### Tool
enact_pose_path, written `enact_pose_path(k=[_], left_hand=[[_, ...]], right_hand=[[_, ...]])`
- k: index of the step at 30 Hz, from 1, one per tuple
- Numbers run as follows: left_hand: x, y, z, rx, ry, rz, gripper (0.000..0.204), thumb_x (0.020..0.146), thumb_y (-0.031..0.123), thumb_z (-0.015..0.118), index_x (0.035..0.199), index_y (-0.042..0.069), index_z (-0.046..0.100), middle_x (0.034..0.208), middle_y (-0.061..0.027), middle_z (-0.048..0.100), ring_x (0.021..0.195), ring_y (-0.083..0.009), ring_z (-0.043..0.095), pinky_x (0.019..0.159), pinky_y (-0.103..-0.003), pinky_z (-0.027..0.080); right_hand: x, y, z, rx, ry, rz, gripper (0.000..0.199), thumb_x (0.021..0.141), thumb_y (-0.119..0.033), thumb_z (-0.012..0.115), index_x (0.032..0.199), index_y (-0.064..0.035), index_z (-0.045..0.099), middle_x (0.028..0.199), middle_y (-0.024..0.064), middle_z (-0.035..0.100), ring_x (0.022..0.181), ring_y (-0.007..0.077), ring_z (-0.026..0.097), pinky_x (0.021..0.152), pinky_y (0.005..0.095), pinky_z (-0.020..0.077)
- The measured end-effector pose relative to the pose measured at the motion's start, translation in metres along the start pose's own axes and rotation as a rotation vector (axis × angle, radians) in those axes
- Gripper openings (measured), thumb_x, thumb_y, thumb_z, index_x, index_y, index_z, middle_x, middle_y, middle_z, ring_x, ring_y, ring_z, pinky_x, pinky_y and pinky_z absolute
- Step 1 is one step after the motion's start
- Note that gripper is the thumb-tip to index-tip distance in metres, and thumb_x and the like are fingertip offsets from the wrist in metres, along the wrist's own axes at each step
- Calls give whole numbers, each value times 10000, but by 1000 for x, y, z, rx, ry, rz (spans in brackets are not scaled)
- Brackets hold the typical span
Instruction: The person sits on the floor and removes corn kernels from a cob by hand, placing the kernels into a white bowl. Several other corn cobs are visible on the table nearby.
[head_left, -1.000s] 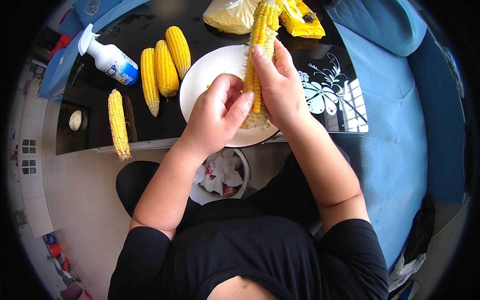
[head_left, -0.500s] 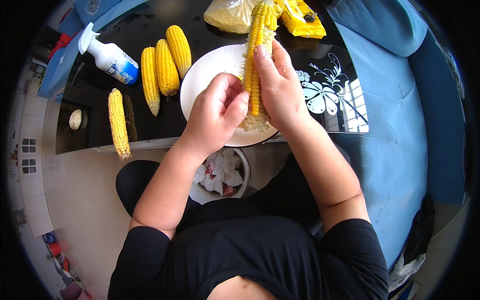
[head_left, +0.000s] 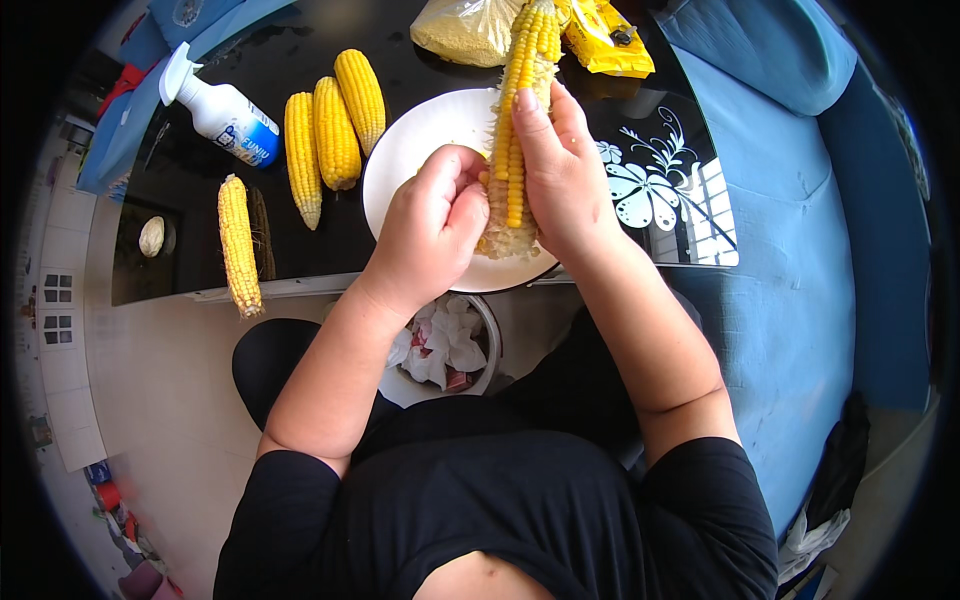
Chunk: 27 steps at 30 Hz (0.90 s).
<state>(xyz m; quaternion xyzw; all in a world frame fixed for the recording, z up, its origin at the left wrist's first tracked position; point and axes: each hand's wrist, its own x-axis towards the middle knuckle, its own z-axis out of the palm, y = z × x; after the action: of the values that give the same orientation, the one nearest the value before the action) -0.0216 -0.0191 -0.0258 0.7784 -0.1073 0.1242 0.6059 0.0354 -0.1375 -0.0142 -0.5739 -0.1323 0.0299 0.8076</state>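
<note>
My right hand [head_left: 566, 175] is wrapped around a partly stripped corn cob [head_left: 515, 130], which stands nearly upright over a white plate [head_left: 392, 165]. A few rows of yellow kernels run along the cob's face, and its sides and lower end are bare and ragged. Close against the cob's left side, my left hand [head_left: 432, 215] is closed, its thumb pressed to its curled fingers. A bit of yellow kernel shows at those fingertips; the rest of what they hold is hidden. Both hands cover much of the plate.
Three full corn cobs [head_left: 335, 135] lie left of the plate, with another cob [head_left: 238, 245] overhanging the black table's [head_left: 300, 255] near edge. A spray bottle [head_left: 225, 115], a bag of yellow grains [head_left: 465, 30] and a yellow packet [head_left: 608, 40] stand around. Below is a waste bin [head_left: 490, 345].
My left thumb has drawn back leftward off the cob's face. Kernels in the lower part of the left row have come away, leaving bare cob there. My right hand keeps its grip.
</note>
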Motion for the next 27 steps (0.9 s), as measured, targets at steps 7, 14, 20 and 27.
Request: enact_pose_path(k=[7, 14, 20, 27], left_hand=[[1, 13, -1, -119, -24, -92, 133, 851, 98, 501, 907, -21, 478, 772, -78, 563, 686, -113, 536, 637, -241, 459], [0, 11, 0, -80, -31, -63, 124, 821, 72, 502, 890, -29, 486, 749, -85, 566, 662, -118, 538, 634, -248, 463], [-1, 6, -4, -3, 4, -57, 128, 828, 41, 432, 902, -38, 500, 754, -100, 572, 671, -141, 550, 635, -264, 459], [0, 9, -1, -81, -16, -47, 112, 863, 92, 477, 877, -19, 478, 745, -75, 553, 669, -109, 524, 629, -238, 447]], right_hand=[[-3, -5, 3, 31, -46, -37, 450, 892, -257, 507, 1211, 20, 351, 1011, 83, 535, 915, 115, 505, 781, 241, 422], [-8, -7, 5, -40, -49, -48, 478, 886, -232, 520, 1235, 24, 317, 1039, 93, 522, 937, 120, 499, 793, 248, 421], [-3, -4, -2, 49, -98, 64, 480, 898, -271, 495, 1243, 11, 317, 1034, 84, 516, 914, 112, 492, 788, 238, 416], [-5, -6, 3, 62, -95, 30, 458, 904, -279, 482, 1235, 2, 335, 1008, 67, 521, 900, 105, 488, 785, 234, 410]])
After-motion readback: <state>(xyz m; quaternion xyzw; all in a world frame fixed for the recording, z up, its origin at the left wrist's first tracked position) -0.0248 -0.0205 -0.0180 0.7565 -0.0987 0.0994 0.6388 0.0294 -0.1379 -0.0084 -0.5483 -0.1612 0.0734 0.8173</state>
